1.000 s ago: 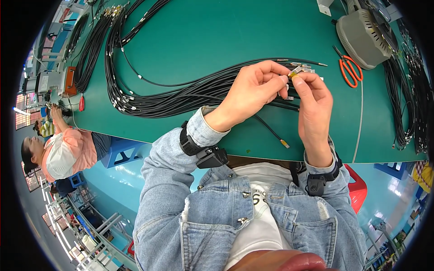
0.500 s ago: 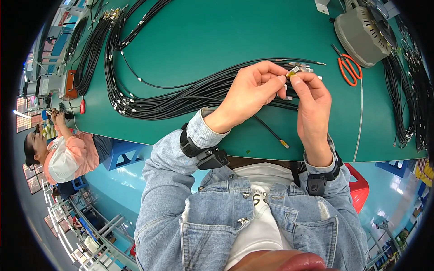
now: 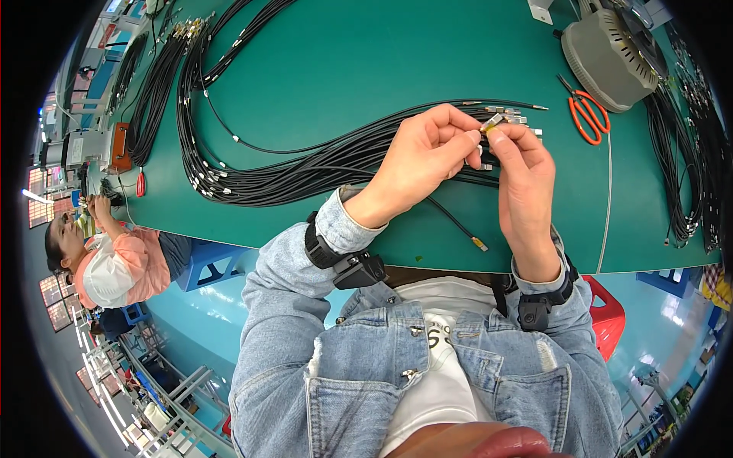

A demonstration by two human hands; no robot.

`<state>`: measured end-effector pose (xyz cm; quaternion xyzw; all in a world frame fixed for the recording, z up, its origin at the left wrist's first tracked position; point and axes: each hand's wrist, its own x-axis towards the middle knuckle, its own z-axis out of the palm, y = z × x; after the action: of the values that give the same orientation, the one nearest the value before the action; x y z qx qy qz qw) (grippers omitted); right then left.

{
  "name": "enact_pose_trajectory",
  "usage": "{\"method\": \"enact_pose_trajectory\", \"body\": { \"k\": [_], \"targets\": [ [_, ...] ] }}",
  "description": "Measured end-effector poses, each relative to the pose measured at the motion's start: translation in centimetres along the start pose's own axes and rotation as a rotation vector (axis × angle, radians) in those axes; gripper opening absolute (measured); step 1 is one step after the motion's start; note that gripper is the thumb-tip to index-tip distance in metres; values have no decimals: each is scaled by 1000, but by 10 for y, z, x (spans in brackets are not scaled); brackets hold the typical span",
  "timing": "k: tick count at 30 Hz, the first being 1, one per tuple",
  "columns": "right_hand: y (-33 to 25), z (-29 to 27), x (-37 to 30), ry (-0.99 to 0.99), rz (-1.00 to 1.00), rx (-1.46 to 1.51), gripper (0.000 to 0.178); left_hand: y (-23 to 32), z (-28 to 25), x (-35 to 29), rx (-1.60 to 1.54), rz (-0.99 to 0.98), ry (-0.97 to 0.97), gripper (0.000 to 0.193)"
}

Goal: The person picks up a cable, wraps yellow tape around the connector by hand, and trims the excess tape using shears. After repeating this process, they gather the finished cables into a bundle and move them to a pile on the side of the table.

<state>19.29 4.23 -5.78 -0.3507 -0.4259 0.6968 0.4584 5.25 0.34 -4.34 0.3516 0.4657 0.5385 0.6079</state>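
Observation:
My left hand (image 3: 426, 159) pinches a small metal cable connector (image 3: 492, 121) with a bit of yellow on it. The thumb and forefinger of my right hand (image 3: 528, 179) meet at the same connector from the other side. Beneath my hands runs a thick bundle of black cables (image 3: 305, 172), their metal ends (image 3: 513, 116) bunched just beyond my fingertips. One loose cable end (image 3: 479, 243) with a yellow-wrapped plug lies on the green table (image 3: 366, 57), below and between my hands. My fingers hide part of the held piece and its cable.
Orange-handled scissors (image 3: 588, 116) lie to the right, beside a grey round-bodied machine (image 3: 609, 62). More black cables (image 3: 672, 164) hang at the far right and lie in a bundle (image 3: 156, 99) at the left. A person (image 3: 114, 256) works at the table's left end. A red stool (image 3: 605, 319) stands nearby.
Both hands keep their pinch on the connector and shift only slightly. The connector's metal end has tilted a little between the fingertips.

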Motion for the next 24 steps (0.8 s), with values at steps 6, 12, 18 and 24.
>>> {"method": "enact_pose_trajectory", "body": {
  "k": [6, 12, 18, 24],
  "targets": [
    [2, -2, 0, -40, 11, 9, 9, 1, 1, 1, 22, -7, -7, 12],
    [0, 0, -2, -48, 14, 12, 9, -4, -1, 2, 8, -34, 5, 15],
    [-2, 1, -3, -54, -11, -42, 8, -4, 0, 1, -18, -32, 16, 16],
    [-2, 2, -3, -57, -2, -62, 8, 2, -2, 0, -69, -62, -13, 16]
  ]
}}
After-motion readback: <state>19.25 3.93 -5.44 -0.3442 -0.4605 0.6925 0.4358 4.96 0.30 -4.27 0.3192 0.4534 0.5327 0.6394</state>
